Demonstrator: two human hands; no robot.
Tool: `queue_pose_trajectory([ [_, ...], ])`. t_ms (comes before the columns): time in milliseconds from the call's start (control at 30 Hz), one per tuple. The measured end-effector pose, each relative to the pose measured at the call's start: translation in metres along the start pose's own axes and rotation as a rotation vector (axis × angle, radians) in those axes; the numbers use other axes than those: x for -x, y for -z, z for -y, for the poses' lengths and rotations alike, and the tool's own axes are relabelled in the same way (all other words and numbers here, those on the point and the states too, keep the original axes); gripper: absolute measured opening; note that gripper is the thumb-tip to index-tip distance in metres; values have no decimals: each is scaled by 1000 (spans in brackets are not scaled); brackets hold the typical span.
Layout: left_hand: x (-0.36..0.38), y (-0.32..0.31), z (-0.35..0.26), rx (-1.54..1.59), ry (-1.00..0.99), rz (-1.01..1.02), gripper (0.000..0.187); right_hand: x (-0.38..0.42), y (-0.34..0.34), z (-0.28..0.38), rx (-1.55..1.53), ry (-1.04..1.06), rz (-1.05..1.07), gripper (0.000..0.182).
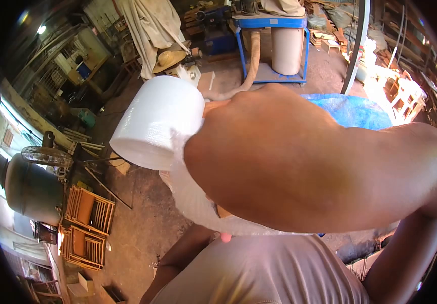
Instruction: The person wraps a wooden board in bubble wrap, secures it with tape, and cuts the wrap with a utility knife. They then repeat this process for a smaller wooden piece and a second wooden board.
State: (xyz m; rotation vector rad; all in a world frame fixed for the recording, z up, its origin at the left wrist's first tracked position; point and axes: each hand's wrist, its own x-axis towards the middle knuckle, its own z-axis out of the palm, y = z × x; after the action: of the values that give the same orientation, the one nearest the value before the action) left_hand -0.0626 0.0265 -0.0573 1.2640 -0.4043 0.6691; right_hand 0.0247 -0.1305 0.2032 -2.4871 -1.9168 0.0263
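A thick white roll of bubble wrap is held up in front of me, slightly tilted. My right hand is large and close to the camera, its back toward me. It is closed at the right end of the roll, with a finger reaching the roll's edge and the others hidden. A loose sheet of bubble wrap hangs from the roll and runs below my right hand toward my lap. A small brown patch shows at this sheet. My left hand is mostly hidden at the sheet's lower edge, with only a fingertip showing.
Behind stands a blue-framed dust collector with a hose. A blue tarp lies beyond my right arm. Folded wooden chairs, a fan and a dark tank stand to the left. Wood scraps are piled at the far right.
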Motion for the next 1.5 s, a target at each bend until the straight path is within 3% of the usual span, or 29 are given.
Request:
queue_pose_trajectory([
  [67,3,2,0,-45,-9,-35,96,-7,7,7,146,-8,62,22],
  [200,-5,0,6,-133,-33,-117,93,-17,4,7,133,-85,90,16],
  [400,-7,-1,10,-244,-56,-210,90,-20,-4,-7,173,-62,-3,10],
  [467,-6,1,7,-276,-65,-229,89,-15,-11,-19,-86,170,-333,9],
  [500,-17,-5,15,-291,-67,-237,88,-10,-15,-24,-85,158,-332,9],
  [600,-6,13,3,-328,-72,-249,86,-3,0,-26,-233,-174,-149,14],
  [633,-2,19,0,-339,-73,-253,86,5,-21,-50,-266,20,-449,26],
  [700,-2,17,2,-362,-79,-265,85,22,-24,-78,-479,138,-504,36],
  [733,-2,20,4,-352,-76,-252,85,36,-26,-90,-605,128,-394,73],
  [767,-1,25,7,-401,-113,-236,78,48,-41,-104,-601,111,-402,73],
  [833,0,35,9,-438,-153,-208,72,59,-95,-135,-1128,365,-386,115],
  [900,-2,40,10,-451,-141,-184,69,69,-142,-134,-1164,356,-349,130],
  [1000,-23,18,-2,-401,-142,-225,76,67,-191,-98,-1091,271,-574,125],
  [1067,-39,3,-12,-339,-132,-209,73,57,-206,-80,-1252,105,-737,89],
  [1100,-43,-1,-16,-286,-119,-212,71,56,-206,-78,-1258,96,-752,89],
  [1167,-50,0,-23,-286,-107,-159,66,54,-198,-83,-1525,-84,-781,46],
  [1200,-55,1,-26,-279,-104,-124,62,53,-194,-85,-1521,-81,-800,46],
  [1267,-58,6,-26,-282,-137,-98,59,52,-189,-88,-1334,-17,-925,23],
  [1300,-59,7,-25,-282,-165,-86,57,52,-186,-91,-1334,-27,-939,23],
  [1367,-60,10,-28,-269,-171,-76,57,53,-179,-95,-1011,55,-972,25],
  [1500,-56,3,-32,-275,-199,-161,60,55,-169,-92,-1074,72,-948,29],
])
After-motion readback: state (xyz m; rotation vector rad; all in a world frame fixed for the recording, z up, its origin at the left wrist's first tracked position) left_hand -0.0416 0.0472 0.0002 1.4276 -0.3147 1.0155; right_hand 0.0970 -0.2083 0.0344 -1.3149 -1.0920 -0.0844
